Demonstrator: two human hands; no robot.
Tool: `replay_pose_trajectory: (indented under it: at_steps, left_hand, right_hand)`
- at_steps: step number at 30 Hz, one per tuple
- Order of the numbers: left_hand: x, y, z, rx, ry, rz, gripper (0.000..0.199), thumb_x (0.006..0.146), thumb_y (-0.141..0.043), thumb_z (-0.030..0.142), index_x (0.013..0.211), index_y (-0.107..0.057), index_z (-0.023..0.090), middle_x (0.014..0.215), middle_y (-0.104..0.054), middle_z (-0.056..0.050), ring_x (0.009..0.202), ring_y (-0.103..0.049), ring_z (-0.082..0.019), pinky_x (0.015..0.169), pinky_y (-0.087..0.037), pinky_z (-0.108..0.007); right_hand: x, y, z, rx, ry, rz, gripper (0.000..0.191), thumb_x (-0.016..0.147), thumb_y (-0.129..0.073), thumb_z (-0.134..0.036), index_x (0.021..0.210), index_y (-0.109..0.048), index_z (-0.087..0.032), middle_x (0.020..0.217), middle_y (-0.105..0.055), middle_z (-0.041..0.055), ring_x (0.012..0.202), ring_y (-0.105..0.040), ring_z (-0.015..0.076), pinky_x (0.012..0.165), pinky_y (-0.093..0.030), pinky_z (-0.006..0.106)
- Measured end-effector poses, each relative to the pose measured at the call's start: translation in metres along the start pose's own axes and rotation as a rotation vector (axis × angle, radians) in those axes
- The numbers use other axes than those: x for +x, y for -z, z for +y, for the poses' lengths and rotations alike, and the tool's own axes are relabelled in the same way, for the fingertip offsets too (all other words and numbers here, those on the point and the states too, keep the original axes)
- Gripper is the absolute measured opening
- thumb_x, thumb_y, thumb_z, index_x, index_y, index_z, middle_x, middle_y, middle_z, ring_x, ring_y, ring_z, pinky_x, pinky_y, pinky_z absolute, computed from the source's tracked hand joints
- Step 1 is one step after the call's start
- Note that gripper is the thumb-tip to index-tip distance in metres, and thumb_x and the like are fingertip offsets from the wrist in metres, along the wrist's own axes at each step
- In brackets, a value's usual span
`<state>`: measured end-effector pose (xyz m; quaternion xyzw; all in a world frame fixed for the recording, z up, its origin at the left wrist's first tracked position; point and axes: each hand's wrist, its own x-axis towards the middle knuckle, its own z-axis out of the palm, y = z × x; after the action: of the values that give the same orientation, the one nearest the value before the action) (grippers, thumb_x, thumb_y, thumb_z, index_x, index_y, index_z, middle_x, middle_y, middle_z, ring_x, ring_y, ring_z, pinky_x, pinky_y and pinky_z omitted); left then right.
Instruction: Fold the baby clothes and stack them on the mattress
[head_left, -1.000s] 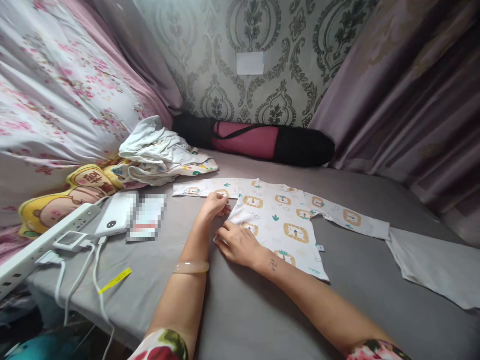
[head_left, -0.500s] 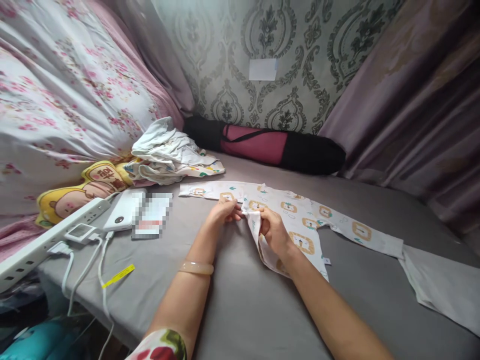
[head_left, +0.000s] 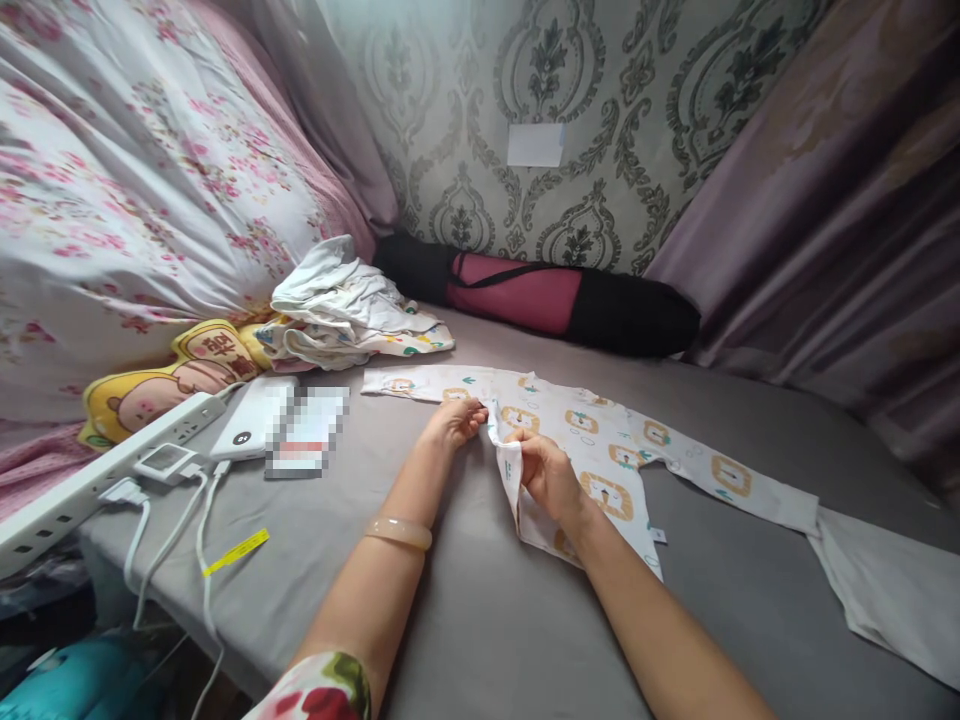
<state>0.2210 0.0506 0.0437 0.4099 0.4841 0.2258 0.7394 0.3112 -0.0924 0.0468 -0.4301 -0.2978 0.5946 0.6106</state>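
Both hands pinch the lion-print baby shirt (head_left: 600,450): the left hand (head_left: 454,422) grips its edge near the sleeve, apparently between thumb and fingertips, and the right hand (head_left: 546,472) holds a lifted fold. The shirt lies spread on the grey bed sheet (head_left: 487,620), near a heap of clothes (head_left: 345,310).

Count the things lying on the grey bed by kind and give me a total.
Lion-print baby shirt, in both hands: 1
Heap of clothes: 1
Grey cloth: 1
Rolled mat bag: 1
Yellow cushion: 1
White power bank: 1
Power strip: 1
Total: 7
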Motion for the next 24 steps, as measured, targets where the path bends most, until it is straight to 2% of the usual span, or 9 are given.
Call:
replay_pose_trajectory:
  at_steps: [4,9,12,15,18,20,24]
  left_hand:
    - [0.0,-0.003,0.002,-0.092,0.018,0.065,0.006,0.091,-0.051,0.011,0.096,-0.053,0.013,0.063,-0.055,0.001,0.038,-0.041,0.0,0.036,-0.029,-0.009]
    - [-0.001,0.001,0.0,-0.128,-0.071,0.104,0.03,0.084,-0.06,0.006,0.111,-0.053,0.014,0.067,-0.059,0.001,0.038,-0.043,-0.001,0.036,-0.028,-0.012]
    - [0.0,0.005,-0.001,-0.11,-0.142,0.118,0.043,0.078,-0.065,0.004,0.118,-0.052,0.012,0.069,-0.06,0.001,0.04,-0.043,-0.002,0.037,-0.028,-0.013]
    - [0.001,0.01,-0.001,-0.108,-0.182,0.106,0.056,0.074,-0.071,0.009,0.125,-0.05,0.014,0.078,-0.064,-0.001,0.043,-0.045,-0.002,0.04,-0.031,-0.014]
    - [0.003,0.014,-0.002,-0.121,-0.209,0.08,0.061,0.072,-0.075,0.016,0.128,-0.048,0.018,0.086,-0.067,-0.003,0.045,-0.047,-0.002,0.042,-0.034,-0.014]
    - [0.005,0.015,-0.003,-0.118,-0.224,0.06,0.062,0.072,-0.076,0.02,0.128,-0.048,0.02,0.091,-0.067,-0.004,0.047,-0.049,-0.003,0.043,-0.035,-0.014]
    - [0.011,0.016,-0.007,-0.051,-0.258,0.057,0.059,0.072,-0.075,0.029,0.125,-0.051,0.02,0.103,-0.066,-0.007,0.054,-0.053,-0.005,0.048,-0.04,-0.017]
  right_hand:
    - [0.002,0.003,0.003,-0.091,-0.019,-0.016,0.011,0.064,-0.055,-0.031,0.064,-0.054,-0.02,0.049,-0.047,-0.0042,0.043,-0.04,0.0105,0.04,-0.03,0.023]
    - [0.0,0.0,0.011,-0.393,0.001,-0.104,0.008,0.07,-0.053,-0.027,0.066,-0.055,-0.019,0.048,-0.05,-0.0052,0.043,-0.043,0.0097,0.045,-0.033,0.022]
    - [-0.008,-0.011,0.017,-0.736,0.08,-0.204,0.009,0.073,-0.052,-0.021,0.069,-0.059,-0.019,0.058,-0.058,-0.0032,0.053,-0.049,0.0102,0.053,-0.037,0.022]
    - [-0.017,-0.022,0.018,-1.054,0.213,-0.348,0.015,0.075,-0.054,-0.018,0.081,-0.068,-0.021,0.075,-0.067,-0.0021,0.065,-0.055,0.0111,0.062,-0.04,0.022]
    - [-0.018,-0.023,0.012,-1.119,0.242,-0.464,0.022,0.081,-0.051,-0.019,0.091,-0.07,-0.022,0.082,-0.069,-0.0023,0.069,-0.058,0.0111,0.066,-0.042,0.022]
    - [-0.01,-0.016,0.005,-1.129,0.243,-0.39,0.026,0.084,-0.047,-0.018,0.094,-0.07,-0.022,0.086,-0.07,-0.001,0.074,-0.06,0.0121,0.069,-0.044,0.022]
    - [0.017,0.008,-0.01,-1.373,0.299,-0.021,0.034,0.09,-0.04,-0.019,0.114,-0.064,-0.016,0.112,-0.067,0.0091,0.104,-0.059,0.0192,0.093,-0.042,0.031]
